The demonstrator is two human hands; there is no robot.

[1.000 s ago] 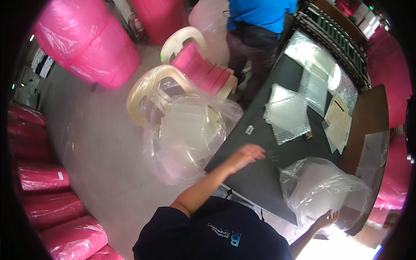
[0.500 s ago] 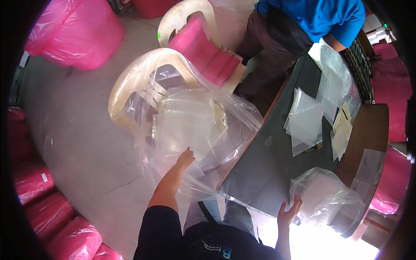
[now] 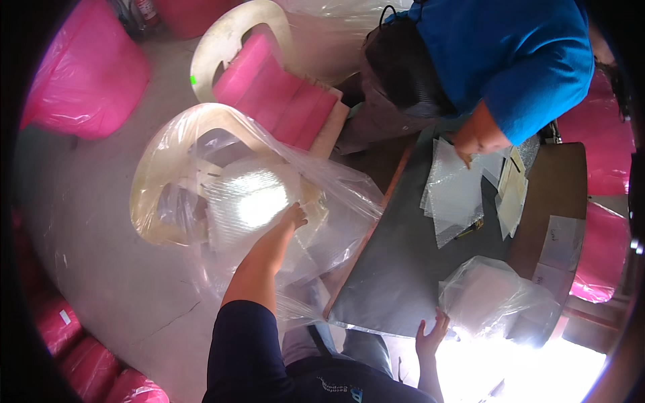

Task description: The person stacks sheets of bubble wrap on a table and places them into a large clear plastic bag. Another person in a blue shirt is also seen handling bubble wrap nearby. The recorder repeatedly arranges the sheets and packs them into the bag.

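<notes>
My left hand [image 3: 290, 218] reaches down into a large clear plastic bag [image 3: 269, 201] that lies over a cream plastic chair [image 3: 151, 201]; its fingers rest on a stack of clear bubble-wrap sheets [image 3: 252, 198] inside the bag. My right hand [image 3: 430, 336] is open, fingers spread, at the near edge of the dark table [image 3: 410, 269], right beside a second clear bag of bubble-wrap pieces [image 3: 494, 295]. Whether the left hand grips anything is hidden by the plastic.
Across the table a person in a blue top [image 3: 510, 54] handles bubble-wrap sheets [image 3: 453, 195] and paper slips [image 3: 512, 191]. A second cream chair with pink packets [image 3: 269, 94] stands behind. Pink-wrapped rolls [image 3: 80, 67] line the grey floor at left and right.
My left hand has swung from above the table down to the left into the bag on the chair. My right hand moved from the bag to the table's near edge.
</notes>
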